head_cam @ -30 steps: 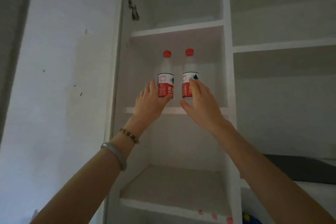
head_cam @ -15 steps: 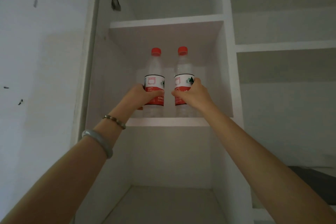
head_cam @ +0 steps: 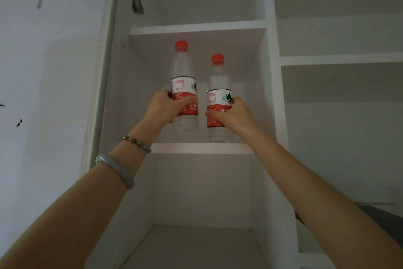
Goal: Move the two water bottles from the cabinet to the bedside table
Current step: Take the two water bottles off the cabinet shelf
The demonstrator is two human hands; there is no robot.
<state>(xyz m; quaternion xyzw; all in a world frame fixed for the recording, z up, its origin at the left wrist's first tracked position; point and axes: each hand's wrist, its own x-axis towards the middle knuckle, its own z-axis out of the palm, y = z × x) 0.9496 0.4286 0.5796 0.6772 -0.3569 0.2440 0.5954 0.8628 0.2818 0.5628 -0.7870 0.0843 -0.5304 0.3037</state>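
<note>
Two clear water bottles with red caps and red-and-white labels are in a white cabinet compartment. My left hand (head_cam: 166, 106) is wrapped around the left bottle (head_cam: 182, 72), which is raised above the shelf (head_cam: 202, 147). My right hand (head_cam: 235, 113) grips the label of the right bottle (head_cam: 219, 85), whose base is at the shelf level, upright. Both arms reach up from below.
The cabinet has an upper shelf board (head_cam: 196, 27) close above the bottle caps and a side panel (head_cam: 270, 94) on the right. More open shelves (head_cam: 340, 59) lie to the right. A bare wall (head_cam: 48, 94) stands left. A dark surface (head_cam: 383, 218) shows at lower right.
Both hands went from reaching to closing around the bottles. The left bottle has risen off the shelf; the right one has stayed at shelf level.
</note>
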